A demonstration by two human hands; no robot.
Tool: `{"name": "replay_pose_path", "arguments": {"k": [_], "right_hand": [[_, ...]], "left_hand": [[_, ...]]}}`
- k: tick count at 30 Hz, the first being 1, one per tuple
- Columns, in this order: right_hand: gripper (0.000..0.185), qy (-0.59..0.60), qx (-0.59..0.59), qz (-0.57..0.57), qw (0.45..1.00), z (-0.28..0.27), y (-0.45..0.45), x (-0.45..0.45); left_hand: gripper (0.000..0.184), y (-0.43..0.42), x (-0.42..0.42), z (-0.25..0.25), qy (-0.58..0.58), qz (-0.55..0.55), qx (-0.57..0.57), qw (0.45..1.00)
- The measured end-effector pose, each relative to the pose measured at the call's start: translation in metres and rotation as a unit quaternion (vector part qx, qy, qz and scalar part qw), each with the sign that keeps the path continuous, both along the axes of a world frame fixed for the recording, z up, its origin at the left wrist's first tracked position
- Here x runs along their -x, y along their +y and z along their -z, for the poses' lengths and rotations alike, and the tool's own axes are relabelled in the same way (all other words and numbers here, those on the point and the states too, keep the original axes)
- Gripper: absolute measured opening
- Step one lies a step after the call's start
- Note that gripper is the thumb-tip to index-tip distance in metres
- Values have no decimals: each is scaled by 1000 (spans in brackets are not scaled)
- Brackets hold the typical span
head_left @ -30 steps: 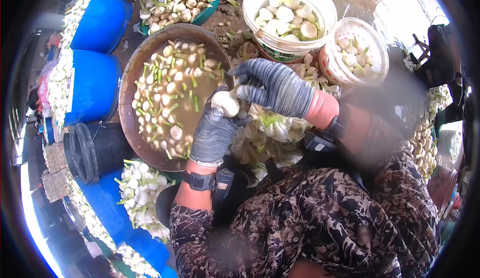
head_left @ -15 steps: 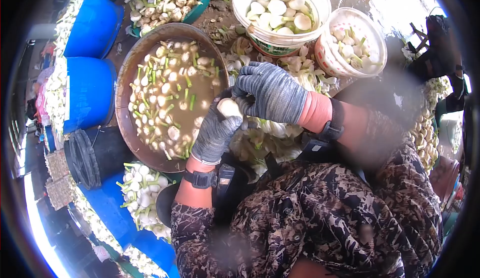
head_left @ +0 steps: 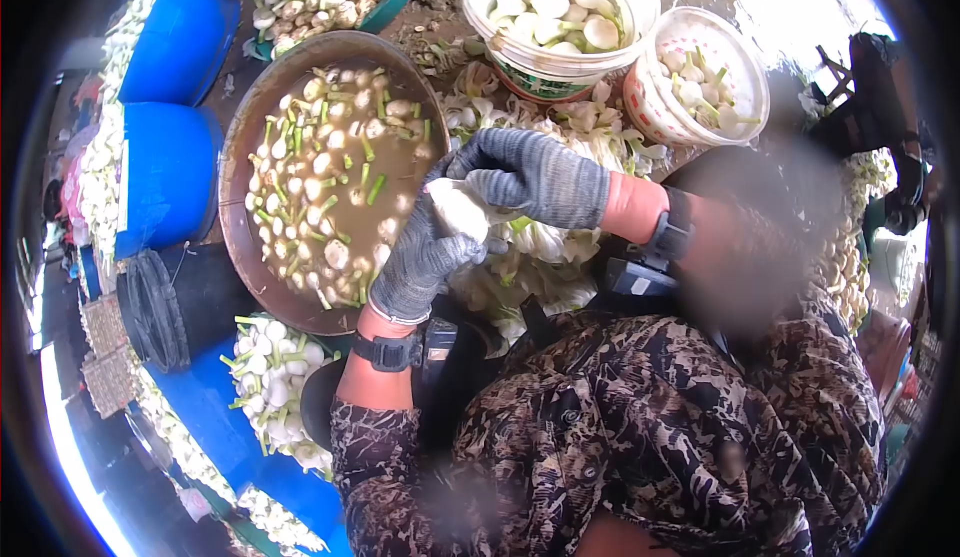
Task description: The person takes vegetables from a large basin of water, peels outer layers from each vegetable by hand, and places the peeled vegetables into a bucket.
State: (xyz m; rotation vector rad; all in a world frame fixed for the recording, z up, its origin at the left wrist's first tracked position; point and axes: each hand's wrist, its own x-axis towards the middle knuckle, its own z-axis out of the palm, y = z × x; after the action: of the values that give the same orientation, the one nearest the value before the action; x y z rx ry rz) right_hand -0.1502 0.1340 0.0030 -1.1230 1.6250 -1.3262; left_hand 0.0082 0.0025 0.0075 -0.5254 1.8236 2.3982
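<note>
A white garlic bulb [head_left: 458, 211] sits in my left hand [head_left: 415, 262], its gloved fingers and thumb wrapped round it. My right hand [head_left: 535, 177], in the same kind of grey striped knit glove, has curled fingers and a thumb pressed at the upper right side of the bulb. Whatever lies under those right fingertips is hidden. Just left of both hands, a wide brown basin [head_left: 237, 247] holds murky water with floating bulbs and cut green stems. Loose pale peelings [head_left: 530, 277] are heaped below and behind the hands.
Ahead stand a white bucket [head_left: 475, 17] and a smaller red-patterned bucket [head_left: 757, 87], both with peeled bulbs. A green tub [head_left: 400, 2] of bulbs is at the back. Blue containers [head_left: 170, 177] and a black bucket [head_left: 185, 307] line the left. Stemmed bulbs [head_left: 275, 377] are piled nearby.
My right hand has turned and lowered slightly, its thumb now against the bulb. The bulb shows more white and looks tilted in my left hand. The whole view has shifted a little.
</note>
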Motion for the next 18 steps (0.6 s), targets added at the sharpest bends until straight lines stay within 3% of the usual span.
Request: {"name": "replay_pose_path", "arguments": {"k": [1,7,11,13,14,15,17,18], "right_hand": [[26,-70,103,5,992,0,1,-1],[28,-42,-61,15,997,2,-6,-5],[29,-116,12,48,992,-10,-8,-2],[36,-161,-43,-32,986,-16,-4,3],[31,-75,-9,-25,997,-3,-4,0],[31,-74,-9,-27,997,-2,-4,-2],[27,115,21,31,993,-1,-2,-6],[25,213,39,63,974,0,-2,-9]], "left_hand": [[83,-4,-2,6,3,-8,2,1000],[100,-4,-2,11,47,46,256,964],[90,-5,0,2,120,-25,255,959],[85,-11,-1,-1,121,-28,274,954],[81,-14,-2,-2,117,-25,289,950],[78,-15,-2,-3,112,-20,302,947],[81,-15,-2,0,121,-21,247,961],[74,-13,-1,-2,79,-31,210,974]]}}
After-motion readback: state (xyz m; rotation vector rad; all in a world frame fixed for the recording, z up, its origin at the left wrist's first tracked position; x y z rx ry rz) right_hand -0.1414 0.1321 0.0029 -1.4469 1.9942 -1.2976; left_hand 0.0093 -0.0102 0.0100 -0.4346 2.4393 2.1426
